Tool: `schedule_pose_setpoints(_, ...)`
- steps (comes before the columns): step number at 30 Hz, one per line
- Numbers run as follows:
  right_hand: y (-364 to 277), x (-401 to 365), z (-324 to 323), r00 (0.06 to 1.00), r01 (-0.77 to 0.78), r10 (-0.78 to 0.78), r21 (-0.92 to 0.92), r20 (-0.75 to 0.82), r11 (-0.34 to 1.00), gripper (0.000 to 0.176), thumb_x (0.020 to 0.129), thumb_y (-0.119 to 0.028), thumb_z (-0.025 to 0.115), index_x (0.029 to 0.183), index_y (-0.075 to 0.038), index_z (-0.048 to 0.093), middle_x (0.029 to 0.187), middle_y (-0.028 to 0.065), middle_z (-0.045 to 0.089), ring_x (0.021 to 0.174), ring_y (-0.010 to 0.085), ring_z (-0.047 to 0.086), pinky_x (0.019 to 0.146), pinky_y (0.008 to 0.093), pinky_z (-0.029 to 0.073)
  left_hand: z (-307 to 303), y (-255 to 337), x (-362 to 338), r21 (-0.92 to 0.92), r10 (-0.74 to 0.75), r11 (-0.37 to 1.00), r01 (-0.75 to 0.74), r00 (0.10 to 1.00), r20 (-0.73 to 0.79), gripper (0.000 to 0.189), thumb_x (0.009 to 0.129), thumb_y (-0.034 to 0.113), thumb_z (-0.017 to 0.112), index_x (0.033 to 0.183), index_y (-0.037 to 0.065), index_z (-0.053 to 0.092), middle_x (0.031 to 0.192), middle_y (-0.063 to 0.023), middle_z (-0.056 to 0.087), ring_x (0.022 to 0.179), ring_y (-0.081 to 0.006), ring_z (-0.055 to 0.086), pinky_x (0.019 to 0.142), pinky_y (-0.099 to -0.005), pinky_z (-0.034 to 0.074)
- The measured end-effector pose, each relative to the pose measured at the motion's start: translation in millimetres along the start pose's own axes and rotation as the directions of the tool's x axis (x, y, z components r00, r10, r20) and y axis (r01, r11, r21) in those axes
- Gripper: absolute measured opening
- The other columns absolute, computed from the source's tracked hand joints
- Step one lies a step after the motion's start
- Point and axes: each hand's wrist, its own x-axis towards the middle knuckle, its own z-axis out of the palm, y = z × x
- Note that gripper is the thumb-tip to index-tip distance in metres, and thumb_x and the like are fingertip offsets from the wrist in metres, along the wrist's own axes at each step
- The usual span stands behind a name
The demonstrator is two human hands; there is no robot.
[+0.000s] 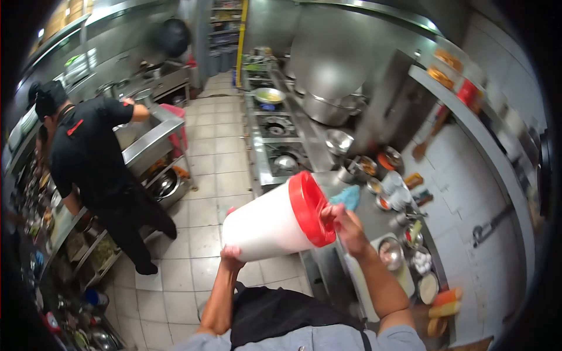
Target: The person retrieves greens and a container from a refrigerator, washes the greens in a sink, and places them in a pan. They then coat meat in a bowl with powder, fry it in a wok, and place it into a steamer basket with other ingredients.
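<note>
A large whitish plastic container (263, 225) with a red lid (310, 209) is tilted on its side in front of me, lid end to the right. My left hand (231, 253) grips it from beneath near its base, with fingertips showing at the far side. At the lid, my right hand (346, 229) is closed around the red part that juts from its top. What is inside the container cannot be made out. Just beyond my right hand, a light blue cloth (345, 198) lies on the steel counter.
A stove (275, 126) runs ahead, with a pan (269, 96) and a big steel pot (331, 108). Bowls of ingredients (391, 253) and a cutting board (404, 281) are on the right counter, below a wall shelf (468, 134). A co-worker in black (88, 140) stands left on the tiled floor (205, 234).
</note>
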Motion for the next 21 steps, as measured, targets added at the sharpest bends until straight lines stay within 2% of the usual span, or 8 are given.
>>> schedule_pose_setpoints(2, 33.9, 35.4, 48.5, 0.949, -0.291, 0.275, -0.092, -0.154, 0.952, 0.029, 0.100, -0.020, 0.049, 0.109, 0.003, 0.063, 0.097, 0.0039, 0.065, 0.089, 0.0108, 0.059, 0.085, 0.0249, 0.044, -54.5, 26.3, -35.9, 0.222, 0.139, 0.967, -0.121, 0.988, -0.064, 0.103, 0.066, 0.029, 0.073, 0.151, 0.011, 0.018, 0.136, -0.0125, 0.045, 0.119, -0.0297, 0.050, 0.096, -0.0452, 0.047)
schedule_pose_setpoints(4, 61.5, 60.2, 79.8, 0.963, -0.262, 0.265, 0.055, -0.046, 0.963, 0.021, 0.096, -0.015, 0.054, 0.097, 0.002, 0.066, 0.089, 0.0032, 0.066, 0.080, 0.0074, 0.059, 0.074, 0.0215, 0.046, -86.7, 39.8, -73.9, 0.285, 0.198, 0.947, -0.149, 0.969, -0.149, 0.104, 0.065, 0.030, 0.074, 0.151, 0.012, 0.018, 0.138, -0.0125, 0.043, 0.121, -0.0302, 0.048, 0.097, -0.0456, 0.045)
schedule_pose_setpoints(8, 53.4, 92.0, 138.4, 0.982, -0.120, 0.134, -0.108, 0.135, 0.987, 0.023, 0.093, -0.019, 0.060, 0.076, -0.002, 0.062, 0.070, -0.0037, 0.056, 0.061, 0.0031, 0.048, 0.056, 0.0201, 0.038, -107.7, 46.8, -115.4, 0.299, 0.243, 0.940, -0.161, 0.935, -0.260, 0.107, 0.063, 0.033, 0.076, 0.151, 0.013, 0.017, 0.141, -0.0126, 0.039, 0.124, -0.0314, 0.045, 0.100, -0.0465, 0.043)
schedule_pose_setpoints(10, 48.6, 99.3, 138.1, 0.946, -0.286, 0.284, -0.013, 0.153, 0.958, 0.024, 0.091, -0.022, 0.064, 0.077, -0.003, 0.061, 0.068, -0.0029, 0.056, 0.061, 0.0034, 0.049, 0.054, 0.0207, 0.039, -111.4, 48.6, -123.3, 0.307, 0.243, 0.939, -0.158, 0.934, -0.263, 0.109, 0.062, 0.034, 0.077, 0.151, 0.013, 0.017, 0.143, -0.0126, 0.037, 0.126, -0.0320, 0.043, 0.102, -0.0469, 0.041)
schedule_pose_setpoints(14, 53.6, 80.8, 107.5, 0.881, -0.467, 0.471, -0.234, -0.045, 0.852, 0.027, 0.092, -0.023, 0.064, 0.099, 0.002, 0.056, 0.077, 0.0048, 0.062, 0.064, 0.0077, 0.055, 0.056, 0.0229, 0.045, -123.0, 48.9, -111.6, 0.279, 0.197, 0.950, -0.138, 0.961, -0.196, 0.112, 0.061, 0.037, 0.079, 0.151, 0.014, 0.016, 0.146, -0.0127, 0.033, 0.129, -0.0332, 0.039, 0.105, -0.0477, 0.039)
schedule_pose_setpoints(18, 53.5, 75.2, 83.4, 0.930, -0.256, 0.275, 0.107, -0.244, 0.961, 0.022, 0.093, -0.006, 0.056, 0.112, 0.000, 0.045, 0.092, 0.0082, 0.061, 0.069, 0.0106, 0.058, 0.064, 0.0253, 0.051, -127.5, 2.2, -63.1, 0.140, 0.214, 0.971, -0.194, 0.966, -0.144, 0.114, 0.059, 0.041, 0.082, 0.150, 0.018, 0.018, 0.152, -0.0138, 0.026, 0.136, -0.0348, 0.031, 0.109, -0.0516, 0.032)
schedule_pose_setpoints(20, 47.4, 86.4, 67.1, 0.984, 0.064, -0.100, -0.233, -0.145, 0.970, 0.023, 0.093, 0.001, 0.049, 0.114, -0.003, 0.043, 0.101, 0.0090, 0.058, 0.079, 0.0100, 0.058, 0.070, 0.0225, 0.049, -70.5, -12.3, -20.7, 0.080, 0.285, 0.958, -0.276, 0.946, -0.152, 0.114, 0.059, 0.046, 0.083, 0.150, 0.018, 0.021, 0.153, -0.0140, 0.026, 0.138, -0.0343, 0.030, 0.111, -0.0537, 0.029)
schedule_pose_setpoints(21, 27.3, 83.6, 56.2, 0.998, 0.059, -0.047, -0.426, 0.040, 0.903, 0.033, 0.089, 0.005, 0.044, 0.120, -0.004, 0.038, 0.104, 0.0099, 0.055, 0.089, 0.0136, 0.057, 0.077, 0.0272, 0.048, -74.6, -33.9, -9.1, -0.158, 0.143, 0.972, -0.177, 0.969, -0.202, 0.109, 0.062, 0.050, 0.080, 0.149, 0.018, 0.024, 0.151, -0.0130, 0.030, 0.136, -0.0334, 0.034, 0.110, -0.0540, 0.030)
